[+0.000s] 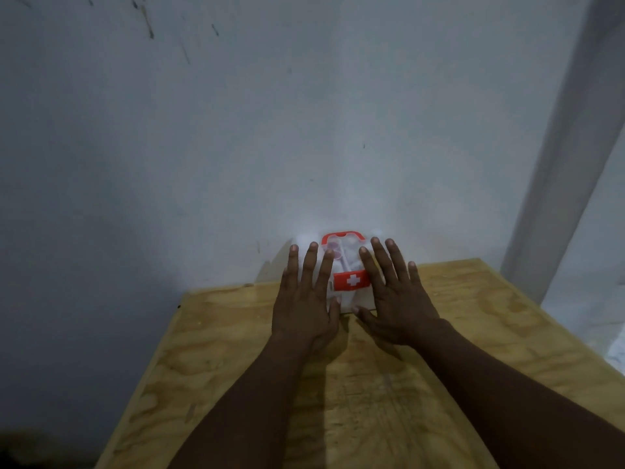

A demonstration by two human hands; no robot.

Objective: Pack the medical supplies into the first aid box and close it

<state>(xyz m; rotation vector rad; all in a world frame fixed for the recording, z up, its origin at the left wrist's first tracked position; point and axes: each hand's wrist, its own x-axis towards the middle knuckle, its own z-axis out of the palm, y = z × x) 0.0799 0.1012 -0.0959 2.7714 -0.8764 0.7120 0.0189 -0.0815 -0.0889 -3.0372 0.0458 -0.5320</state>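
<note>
Left hand and right hand are both spread flat, fingers extended, palms down, grasping nothing. They lie over either side of the first aid box; whether they press on it or hover cannot be told. The box sits at the far edge of the plywood table, against the wall, red latch facing the person, red handle behind. The lid appears down, with items dimly visible inside. Judgement: closing stage. Press evenly on both sides, then confirm the latch is seated.
</note>
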